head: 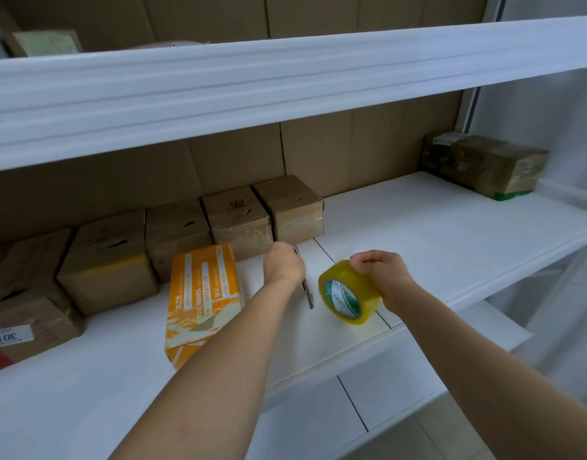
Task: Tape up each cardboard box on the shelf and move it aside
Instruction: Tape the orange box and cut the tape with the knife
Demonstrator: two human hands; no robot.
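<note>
- My left hand [283,265] curls round a thin metal tool [307,290]; most of it is hidden behind my wrist, so I cannot tell what it is.
- My right hand [383,277] grips a yellow tape roll [348,293] from above, standing on edge on the shelf [451,234].
- An orange box [202,293] lies just left of my left arm, its near end hidden by my forearm.
- Behind it, brown boxes [232,217] stand in a row against the back, all shut, contents unseen; the leftmost is cut off.
- One taped box [484,164] sits well apart, far right.
</note>
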